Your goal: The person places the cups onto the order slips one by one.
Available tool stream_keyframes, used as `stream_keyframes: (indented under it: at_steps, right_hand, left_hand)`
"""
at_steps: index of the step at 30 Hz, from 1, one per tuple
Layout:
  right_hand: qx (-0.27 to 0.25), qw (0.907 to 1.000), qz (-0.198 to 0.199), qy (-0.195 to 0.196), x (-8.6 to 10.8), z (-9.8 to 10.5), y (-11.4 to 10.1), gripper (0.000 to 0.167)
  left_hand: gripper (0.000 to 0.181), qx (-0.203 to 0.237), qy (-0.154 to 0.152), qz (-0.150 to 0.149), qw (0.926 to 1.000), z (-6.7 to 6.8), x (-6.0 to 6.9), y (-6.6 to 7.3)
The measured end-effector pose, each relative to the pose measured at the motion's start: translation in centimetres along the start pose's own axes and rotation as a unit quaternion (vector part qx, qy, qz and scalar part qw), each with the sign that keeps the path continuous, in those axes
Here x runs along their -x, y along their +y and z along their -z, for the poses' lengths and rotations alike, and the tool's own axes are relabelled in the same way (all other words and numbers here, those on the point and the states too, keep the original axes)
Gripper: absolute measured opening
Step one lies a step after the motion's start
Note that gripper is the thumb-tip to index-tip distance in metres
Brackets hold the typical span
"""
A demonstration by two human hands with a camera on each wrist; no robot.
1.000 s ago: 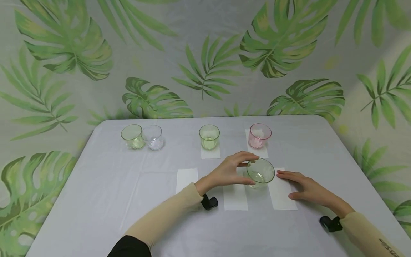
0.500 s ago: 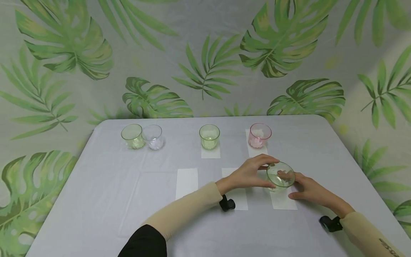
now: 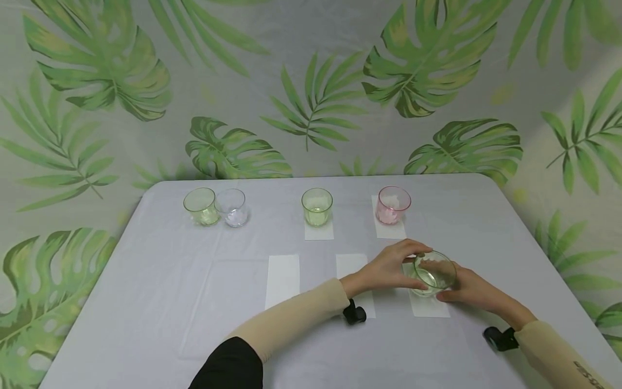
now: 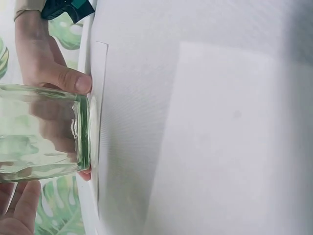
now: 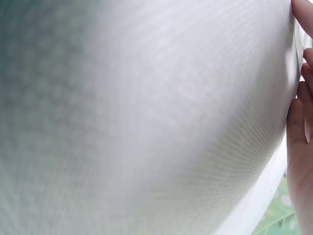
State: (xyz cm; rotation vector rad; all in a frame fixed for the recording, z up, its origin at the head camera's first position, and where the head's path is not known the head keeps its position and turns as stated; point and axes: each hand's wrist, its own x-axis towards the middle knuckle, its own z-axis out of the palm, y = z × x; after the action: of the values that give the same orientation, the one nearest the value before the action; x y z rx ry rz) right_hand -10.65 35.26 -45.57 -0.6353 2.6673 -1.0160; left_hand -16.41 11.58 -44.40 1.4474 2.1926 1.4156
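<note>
My left hand (image 3: 384,267) grips a green-tinted glass cup (image 3: 434,273) by its side, thumb on the near side and fingers on the far side. The cup is over the rightmost front strip of white paper (image 3: 431,309). In the left wrist view the base of the cup (image 4: 44,129) is close to the paper; whether they touch I cannot tell. On the far side of the cup, my right hand (image 3: 468,286) rests on the paper with relaxed fingers, part of them showing through the glass. The right wrist view catches only the edge of the right hand (image 5: 301,156).
A pink cup (image 3: 393,206) and a green cup (image 3: 317,208) stand on paper strips at the back. Farther left, another green cup (image 3: 201,208) stands beside a clear cup (image 3: 231,209). Two more front strips, the left one (image 3: 283,278) and the middle one (image 3: 351,265), lie on the white tablecloth.
My left hand has carried the green cup to the right and slightly nearer, up to the right hand and over the rightmost paper strip. The right hand has stayed in place.
</note>
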Motion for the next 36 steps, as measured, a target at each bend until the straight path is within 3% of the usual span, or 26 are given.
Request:
stream_keyframes:
  at_steps: [10, 15, 25, 30, 36]
  right_hand:
    - [-0.003, 1.0000, -0.007, 0.002, 0.0, 0.2, -0.1, 0.066]
    - [-0.002, 1.0000, -0.005, 0.006, 0.0, 0.2, 0.1, 0.067]
    - [0.001, 0.9999, -0.014, 0.009, -0.1, 0.1, 0.4, 0.067]
    - [-0.008, 0.9999, -0.009, -0.002, 0.0, 0.5, 0.3, 0.066]
    - [-0.027, 0.9988, -0.039, -0.010, 0.2, 1.0, -0.3, 0.068]
  left_hand:
    - [0.071, -0.006, 0.000, -0.002, 1.0000, -0.5, -0.2, -0.7]
    - [0.072, -0.038, 0.001, -0.018, 0.9991, -0.6, -0.2, -0.7]
    - [0.074, -0.084, -0.010, -0.014, 0.9963, -0.6, -0.2, -0.6]
    - [0.078, -0.077, -0.018, -0.014, 0.9968, -0.5, -0.2, -0.6]
    - [0.081, -0.072, -0.038, -0.003, 0.9967, 0.5, 0.3, -0.1]
